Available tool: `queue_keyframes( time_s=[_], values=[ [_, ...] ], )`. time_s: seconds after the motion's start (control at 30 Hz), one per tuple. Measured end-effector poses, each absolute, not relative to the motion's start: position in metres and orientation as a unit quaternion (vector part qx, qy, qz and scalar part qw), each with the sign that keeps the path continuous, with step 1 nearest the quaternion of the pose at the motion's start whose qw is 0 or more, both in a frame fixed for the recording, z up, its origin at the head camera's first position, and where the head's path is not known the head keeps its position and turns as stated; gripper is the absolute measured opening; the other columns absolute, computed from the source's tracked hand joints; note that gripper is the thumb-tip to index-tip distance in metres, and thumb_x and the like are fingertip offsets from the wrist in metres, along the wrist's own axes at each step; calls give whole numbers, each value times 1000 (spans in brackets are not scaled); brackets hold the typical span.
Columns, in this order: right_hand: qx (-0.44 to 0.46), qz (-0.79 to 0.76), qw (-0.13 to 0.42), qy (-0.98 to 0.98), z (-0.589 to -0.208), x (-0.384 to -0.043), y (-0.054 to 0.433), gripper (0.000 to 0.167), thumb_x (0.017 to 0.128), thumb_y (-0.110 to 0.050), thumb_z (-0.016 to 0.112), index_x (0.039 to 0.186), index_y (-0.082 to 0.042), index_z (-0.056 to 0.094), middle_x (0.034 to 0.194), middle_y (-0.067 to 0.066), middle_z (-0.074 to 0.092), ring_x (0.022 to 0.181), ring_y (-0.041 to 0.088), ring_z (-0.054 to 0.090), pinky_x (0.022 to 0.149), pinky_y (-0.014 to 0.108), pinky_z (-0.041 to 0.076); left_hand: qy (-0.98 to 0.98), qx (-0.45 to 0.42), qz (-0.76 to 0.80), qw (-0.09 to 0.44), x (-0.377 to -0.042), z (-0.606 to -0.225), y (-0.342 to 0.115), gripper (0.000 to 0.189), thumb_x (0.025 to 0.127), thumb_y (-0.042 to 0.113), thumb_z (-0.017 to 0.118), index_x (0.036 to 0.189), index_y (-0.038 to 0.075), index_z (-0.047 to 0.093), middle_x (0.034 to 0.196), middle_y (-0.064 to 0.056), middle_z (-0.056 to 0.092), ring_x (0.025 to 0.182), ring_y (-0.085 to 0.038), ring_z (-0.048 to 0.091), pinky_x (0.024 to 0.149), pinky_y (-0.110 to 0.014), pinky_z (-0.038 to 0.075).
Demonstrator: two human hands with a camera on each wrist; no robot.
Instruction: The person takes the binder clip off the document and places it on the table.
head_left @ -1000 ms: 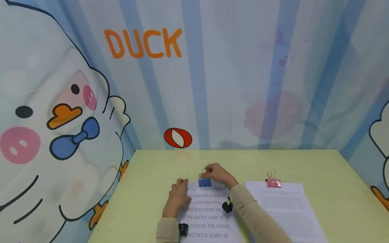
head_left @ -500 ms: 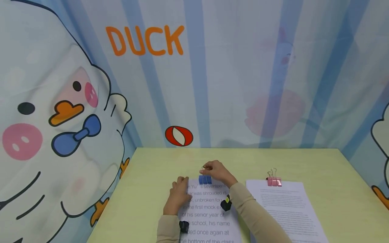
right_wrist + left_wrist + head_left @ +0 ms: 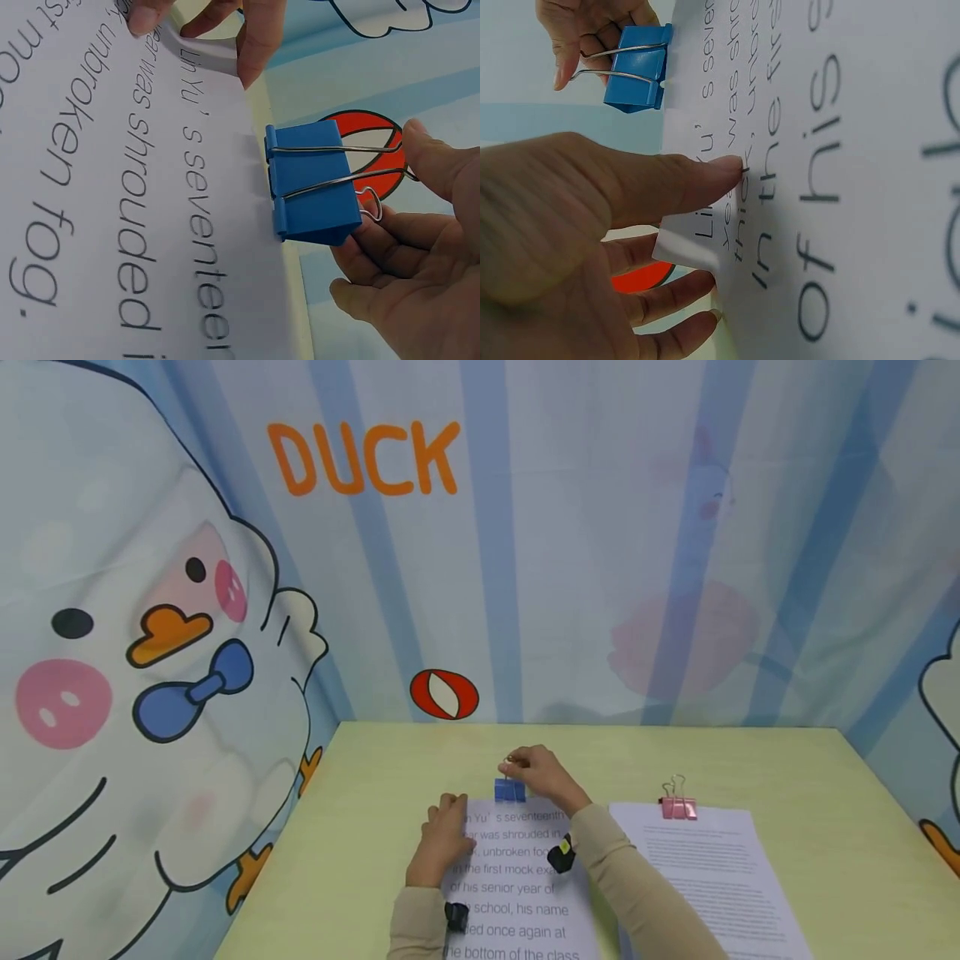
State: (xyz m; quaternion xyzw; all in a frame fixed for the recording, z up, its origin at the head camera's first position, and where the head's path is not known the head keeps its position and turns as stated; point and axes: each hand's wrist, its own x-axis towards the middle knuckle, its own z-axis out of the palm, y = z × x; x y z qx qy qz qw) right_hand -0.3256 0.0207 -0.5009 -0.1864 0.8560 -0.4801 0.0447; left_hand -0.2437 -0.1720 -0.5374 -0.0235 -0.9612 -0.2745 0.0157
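My right hand (image 3: pixel 542 771) pinches a blue binder clip (image 3: pixel 510 790) by its wire handles, thumb on one handle and fingers near the other. In the right wrist view the blue clip's mouth lies along the top edge of the printed paper stack (image 3: pixel 150 195); whether it touches the sheets I cannot tell. My left hand (image 3: pixel 442 841) holds the stack's upper left corner. In the left wrist view its thumb (image 3: pixel 697 180) lies over the print, while some fingers reach behind the sheet's edge. Large text covers the top page.
To the right lies a second paper stack (image 3: pixel 697 868) with smaller print, a pink binder clip (image 3: pixel 679 808) on its top edge. Both rest on a pale yellow table (image 3: pixel 360 777). A cartoon duck curtain (image 3: pixel 562 568) hangs behind the table.
My right hand and the blue binder clip have moved away from me; the clip, which overlapped the page's top, now sits about at its edge. My left hand keeps its place on the corner.
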Motion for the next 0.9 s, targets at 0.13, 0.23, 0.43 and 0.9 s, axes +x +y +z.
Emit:
queue_keyframes(
  time_s=[0.13,0.23,0.43,0.9],
  values=[
    [-179,-479,38,858,-498,-327,23,34,99,-21,67,120,6,69,102,11,71,89,20,64,84,42,53,-960,-22,-277,13,-243,-537,-171,70,77,-3,81,141,-5,53,140,-24,49,120,-42,47,97,-62,42],
    [-175,-486,42,855,-496,-328,24,32,99,-21,67,118,6,70,98,10,70,86,19,62,82,40,51,-961,-25,-274,14,-243,-537,-171,70,77,-3,81,141,-5,53,140,-24,49,121,-43,47,97,-62,41],
    [-160,-499,72,849,-495,-327,27,34,103,-25,61,116,5,70,101,10,68,89,19,61,85,41,50,-962,-21,-274,9,-243,-536,-170,70,78,-3,81,142,-6,52,140,-24,48,121,-43,46,98,-62,41],
    [-171,-503,99,842,-483,-321,47,52,108,-34,49,133,11,58,134,25,58,128,41,52,106,55,40,-968,-27,-247,8,-242,-536,-168,69,79,-1,81,142,-6,51,141,-26,47,122,-45,46,97,-63,42]
  ],
)
